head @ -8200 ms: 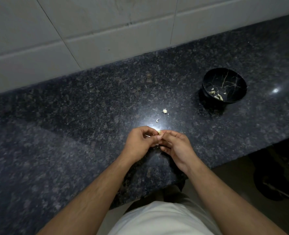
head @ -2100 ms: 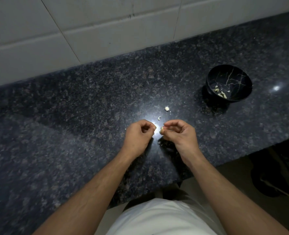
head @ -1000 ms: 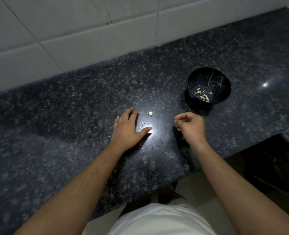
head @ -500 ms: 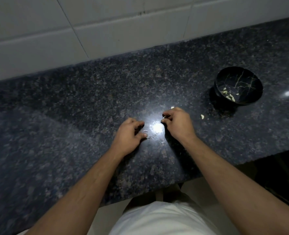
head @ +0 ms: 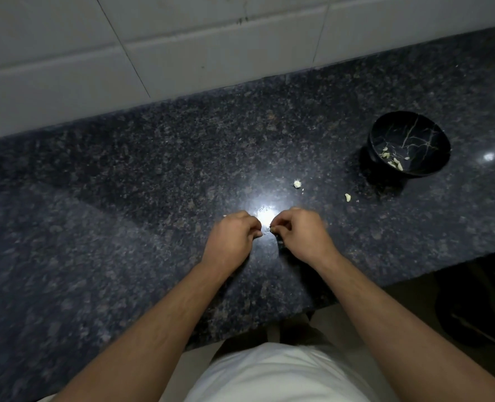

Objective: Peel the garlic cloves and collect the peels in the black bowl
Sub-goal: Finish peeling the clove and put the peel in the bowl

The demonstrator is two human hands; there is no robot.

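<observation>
Hands had come back together at centre frame, low over the dark speckled granite counter: left hand and right hand both had fingers curled, fingertips nearly meeting beside the bright light glare, where half a second earlier they sat further apart on the stone. Something thin and tiny showed between the fingertips, likely a scrap of peel or a small clove, but it was too small and blurred, so whether either hand truly pinched anything could not be told. A pale garlic piece lay at 1 o'clock from the hands, and a second pale bit lay at 2 o'clock, near the round black bowl with thin gold veins, which stood well apart at 2 o'clock and held a few light peel scraps. That second bit was absent a second ago, so the right hand probably dropped it short of the bowl. Judged: peeling resumed, bowl collection only partly done, loose bits on the counter not yet gathered. No brands, labels or readable writing anywhere; white wall tiles at 12 o'clock were plain.
</observation>
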